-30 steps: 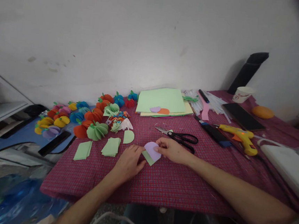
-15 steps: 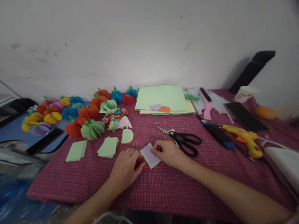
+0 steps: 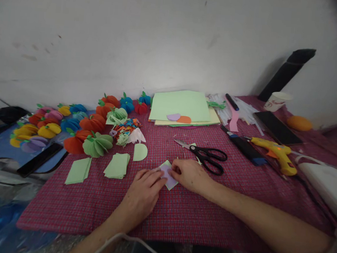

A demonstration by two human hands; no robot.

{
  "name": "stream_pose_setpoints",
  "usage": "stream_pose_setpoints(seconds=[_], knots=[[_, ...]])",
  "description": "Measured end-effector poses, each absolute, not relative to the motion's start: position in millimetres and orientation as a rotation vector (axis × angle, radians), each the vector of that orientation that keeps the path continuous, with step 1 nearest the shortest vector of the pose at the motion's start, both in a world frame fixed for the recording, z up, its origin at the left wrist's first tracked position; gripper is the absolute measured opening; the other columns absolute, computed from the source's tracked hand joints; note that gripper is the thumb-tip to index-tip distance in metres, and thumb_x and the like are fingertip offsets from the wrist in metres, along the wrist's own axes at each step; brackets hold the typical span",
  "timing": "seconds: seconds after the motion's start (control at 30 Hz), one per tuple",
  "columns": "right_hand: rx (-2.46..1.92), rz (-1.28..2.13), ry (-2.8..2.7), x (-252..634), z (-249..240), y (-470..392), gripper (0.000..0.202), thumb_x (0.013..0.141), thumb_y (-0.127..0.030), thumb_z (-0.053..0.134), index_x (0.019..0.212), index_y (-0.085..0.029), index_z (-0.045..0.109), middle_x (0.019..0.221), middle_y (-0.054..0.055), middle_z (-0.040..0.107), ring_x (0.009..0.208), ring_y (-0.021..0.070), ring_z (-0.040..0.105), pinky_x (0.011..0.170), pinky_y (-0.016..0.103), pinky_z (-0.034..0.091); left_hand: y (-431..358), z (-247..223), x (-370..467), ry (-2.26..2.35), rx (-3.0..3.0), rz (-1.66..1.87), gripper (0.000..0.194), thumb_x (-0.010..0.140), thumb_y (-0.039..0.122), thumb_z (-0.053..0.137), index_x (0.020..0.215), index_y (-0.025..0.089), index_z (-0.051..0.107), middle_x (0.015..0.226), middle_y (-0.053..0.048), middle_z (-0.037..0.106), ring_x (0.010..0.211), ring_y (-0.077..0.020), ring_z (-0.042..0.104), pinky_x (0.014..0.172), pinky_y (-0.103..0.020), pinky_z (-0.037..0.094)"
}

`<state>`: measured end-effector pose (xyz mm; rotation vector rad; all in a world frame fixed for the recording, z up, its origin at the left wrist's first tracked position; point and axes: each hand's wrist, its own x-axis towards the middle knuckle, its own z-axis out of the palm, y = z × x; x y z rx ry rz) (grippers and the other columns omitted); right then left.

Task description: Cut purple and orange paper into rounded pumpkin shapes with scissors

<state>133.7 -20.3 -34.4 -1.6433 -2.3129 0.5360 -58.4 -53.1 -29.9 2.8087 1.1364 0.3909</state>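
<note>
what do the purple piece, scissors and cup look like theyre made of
Purple piece: paper or thin card, matte, judging by its flat, even colour. Scissors: metal blades, from their grey sheen; black handles probably smooth plastic, with rounded loops. Cup: likely paper, pale with printed marking, though plastic is possible.

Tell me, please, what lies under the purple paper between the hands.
Pale green paper shows past its edges; the purple paper, left hand and right hand hide the rest.

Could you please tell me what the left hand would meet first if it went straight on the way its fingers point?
The left hand appears to touch the lilac paper; just beyond, it would probably meet the right hand first.
</note>
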Motion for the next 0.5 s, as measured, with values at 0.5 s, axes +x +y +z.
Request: stream_pose_setpoints(seconds=[0.5], knots=[[-1.688, 0.457, -2.359, 130.3, -29.5, -23.3, 0.025, 0.081, -0.039, 0.044, 0.073, -0.020, 0.058, 0.068, 0.001, 0.063, 0.061, 0.0137, 0.055, 0.052, 0.023, 0.028, -53.4, -50.1, -59.9, 0.968, 2.934, 0.294, 0.039, 0.083, 0.013, 0.033, 0.120, 0.020, 0.045, 0.120, -0.004, 0.054, 0.115, -0.0150, 0.040, 0.098, -0.037, 0.023]])
